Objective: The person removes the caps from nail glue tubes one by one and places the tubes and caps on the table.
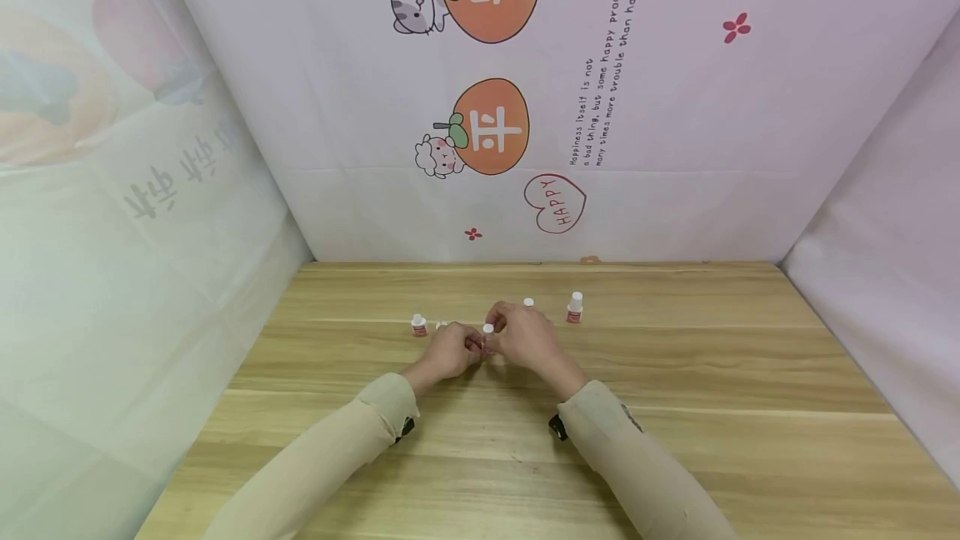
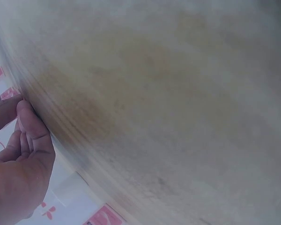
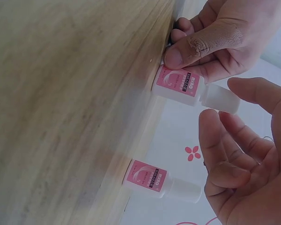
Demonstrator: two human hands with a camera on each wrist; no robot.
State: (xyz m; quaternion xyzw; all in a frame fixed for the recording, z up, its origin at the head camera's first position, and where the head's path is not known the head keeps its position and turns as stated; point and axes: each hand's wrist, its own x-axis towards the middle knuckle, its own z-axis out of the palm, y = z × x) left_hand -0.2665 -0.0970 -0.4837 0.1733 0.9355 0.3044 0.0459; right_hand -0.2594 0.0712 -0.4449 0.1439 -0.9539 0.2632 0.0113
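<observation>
Between the two hands a small white nail glue bottle (image 3: 178, 86) with a pink label stands upright on the wooden table; its white cap (image 1: 488, 329) shows in the head view. My left hand (image 1: 450, 351) is low beside it, thumb in front of the bottle's lower part and a finger behind. My right hand (image 1: 523, 338) has thumb and fingertips on opposite sides of the cap, as the right wrist view shows. In the left wrist view the left hand (image 2: 25, 150) is curled close to the tabletop, and the bottle is hidden there.
More such bottles stand in a row: one at the left (image 1: 418, 326), one partly hidden behind the left hand, one cap (image 1: 528, 303) behind the right hand, and one at the right (image 1: 575, 307). A printed white cloth (image 1: 660, 190) hangs along the table's back edge.
</observation>
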